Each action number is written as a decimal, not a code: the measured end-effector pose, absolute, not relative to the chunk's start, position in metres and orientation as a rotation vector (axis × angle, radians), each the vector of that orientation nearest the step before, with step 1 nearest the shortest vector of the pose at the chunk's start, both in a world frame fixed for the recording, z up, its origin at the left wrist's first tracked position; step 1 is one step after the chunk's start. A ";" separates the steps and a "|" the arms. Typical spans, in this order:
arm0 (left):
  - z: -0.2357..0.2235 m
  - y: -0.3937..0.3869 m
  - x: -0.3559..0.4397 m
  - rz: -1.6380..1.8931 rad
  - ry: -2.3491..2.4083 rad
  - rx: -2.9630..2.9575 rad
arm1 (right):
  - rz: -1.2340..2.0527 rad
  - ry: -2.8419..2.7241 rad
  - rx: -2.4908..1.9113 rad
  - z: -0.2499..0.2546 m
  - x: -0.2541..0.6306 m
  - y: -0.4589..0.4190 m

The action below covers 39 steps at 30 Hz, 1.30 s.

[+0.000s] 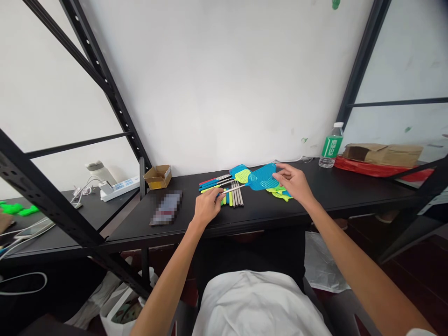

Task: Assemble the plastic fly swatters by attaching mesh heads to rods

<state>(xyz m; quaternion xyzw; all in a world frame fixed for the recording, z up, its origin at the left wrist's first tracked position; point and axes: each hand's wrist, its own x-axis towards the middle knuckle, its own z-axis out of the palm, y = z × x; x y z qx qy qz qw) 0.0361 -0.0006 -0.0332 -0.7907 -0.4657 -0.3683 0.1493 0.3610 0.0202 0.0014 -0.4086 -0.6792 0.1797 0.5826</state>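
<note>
A blue fly swatter [263, 177] is held above the black table between my two hands. My left hand [209, 205] is closed round its handle end, from which a thin metal rod runs to the blue head. At the far edge of that head, my right hand [292, 181] pinches it between thumb and fingers. Beneath lie several metal rods [237, 195] with coloured grips beside them, partly hidden by my left hand. Yellow-green swatter heads [280, 192] lie under my right hand. Behind, more swatters rest together, including a yellow-green head [242, 175].
On the black table [196, 219], a phone [167, 207] and a small open cardboard box [157, 177] lie to the left. A water bottle [331, 145] stands at the right beside a brown paper package [385, 154] on red plastic. Black metal shelf posts [115, 102] rise on both sides.
</note>
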 end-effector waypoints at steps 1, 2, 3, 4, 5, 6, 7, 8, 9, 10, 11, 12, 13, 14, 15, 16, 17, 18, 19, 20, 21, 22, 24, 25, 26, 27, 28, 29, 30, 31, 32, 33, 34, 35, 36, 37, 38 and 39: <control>-0.033 -0.001 0.036 -1.059 -1.338 -2.272 | 0.431 -1.592 -0.951 0.003 0.361 0.018; -0.033 -0.001 0.036 -1.062 -1.337 -2.273 | 0.438 -1.594 -0.949 0.004 0.360 0.016; -0.032 -0.001 0.036 -1.065 -1.334 -2.272 | 0.443 -1.593 -0.949 0.005 0.360 0.015; -0.032 -0.001 0.036 -1.069 -1.333 -2.271 | 0.446 -1.591 -0.949 0.006 0.359 0.014; -0.032 -0.001 0.036 -1.073 -1.331 -2.268 | 0.450 -1.588 -0.947 0.006 0.359 0.013; -0.032 -0.001 0.037 -1.075 -1.329 -2.266 | 0.455 -1.584 -0.942 0.007 0.359 0.012; -0.032 -0.001 0.037 -1.078 -1.328 -2.263 | 0.464 -1.580 -0.934 0.006 0.358 0.012; -0.033 -0.001 0.037 -1.080 -1.326 -2.261 | 0.478 -1.578 -0.925 0.006 0.358 0.013; -0.033 -0.001 0.037 -1.083 -1.324 -2.260 | 0.495 -1.574 -0.919 0.006 0.358 0.014; -0.032 -0.001 0.037 -1.086 -1.321 -2.259 | 0.512 -1.569 -0.913 0.005 0.357 0.015; -0.032 -0.001 0.037 -1.089 -1.319 -2.258 | 0.530 -1.564 -0.910 0.005 0.357 0.016; -0.032 -0.001 0.037 -1.092 -1.318 -2.256 | 0.549 -1.553 -0.907 0.005 0.357 0.017; -0.031 -0.001 0.037 -1.096 -1.319 -2.253 | 0.568 -1.538 -0.904 0.004 0.358 0.018; -0.031 -0.002 0.037 -1.099 -1.321 -2.251 | 0.586 -1.522 -0.900 0.004 0.358 0.019; -0.031 -0.002 0.038 -1.101 -1.326 -2.250 | 0.607 -1.509 -0.894 0.004 0.358 0.020; -0.030 -0.002 0.038 -1.101 -1.332 -2.250 | 0.628 -1.503 -0.889 0.004 0.359 0.020; -0.030 -0.003 0.038 -1.103 -1.337 -2.250 | 0.646 -1.507 -0.884 0.004 0.360 0.021; -0.030 -0.003 0.038 -1.106 -1.338 -2.250 | 0.661 -1.519 -0.878 0.004 0.361 0.021; -0.030 -0.003 0.038 -1.110 -1.336 -2.249 | 0.673 -1.538 -0.873 0.004 0.361 0.022; -0.030 -0.003 0.038 -1.115 -1.332 -2.247 | 0.681 -1.557 -0.866 0.004 0.362 0.022; -0.030 -0.003 0.038 -1.120 -1.326 -2.245 | 0.689 -1.576 -0.860 0.004 0.364 0.023; -0.030 -0.003 0.038 -1.122 -1.321 -2.244 | 0.693 -1.591 -0.855 0.003 0.365 0.023; -0.030 -0.003 0.038 -1.121 -1.314 -2.245 | 0.694 -1.609 -0.853 0.002 0.367 0.025; -0.030 -0.002 0.038 -1.120 -1.310 -2.245 | 0.692 -1.614 -0.859 0.002 0.368 0.025; -0.030 -0.002 0.038 -1.120 -1.305 -2.243 | 0.693 -1.615 -0.869 0.002 0.369 0.025; -0.030 -0.002 0.038 -1.122 -1.297 -2.239 | 0.693 -1.615 -0.884 0.001 0.370 0.025; -0.030 -0.002 0.038 -1.125 -1.288 -2.234 | 0.692 -1.617 -0.899 0.001 0.370 0.025; -0.030 -0.002 0.038 -1.127 -1.279 -2.229 | 0.684 -1.623 -0.915 0.002 0.370 0.025; -0.030 -0.002 0.038 -1.129 -1.271 -2.225 | 0.667 -1.633 -0.927 0.002 0.370 0.024; -0.030 -0.001 0.038 -1.130 -1.265 -2.223 | 0.641 -1.645 -0.929 0.002 0.370 0.024; -0.030 -0.001 0.038 -1.130 -1.260 -2.221 | 0.607 -1.654 -0.922 0.002 0.370 0.024; -0.030 -0.002 0.038 -1.130 -1.257 -2.218 | 0.570 -1.658 -0.909 0.002 0.369 0.025; -0.030 -0.002 0.038 -1.130 -1.255 -2.214 | 0.538 -1.655 -0.895 0.002 0.369 0.026; -0.030 -0.002 0.038 -1.129 -1.254 -2.211 | 0.512 -1.648 -0.884 0.001 0.369 0.027; -0.030 -0.002 0.038 -1.129 -1.252 -2.210 | 0.496 -1.641 -0.884 0.001 0.369 0.028; -0.031 -0.002 0.038 -1.130 -1.252 -2.210 | 0.489 -1.636 -0.901 0.000 0.370 0.029; -0.031 -0.002 0.038 -1.131 -1.251 -2.212 | 0.487 -1.634 -0.929 -0.001 0.371 0.030; -0.031 -0.002 0.038 -1.133 -1.250 -2.214 | 0.488 -1.634 -0.959 -0.002 0.371 0.030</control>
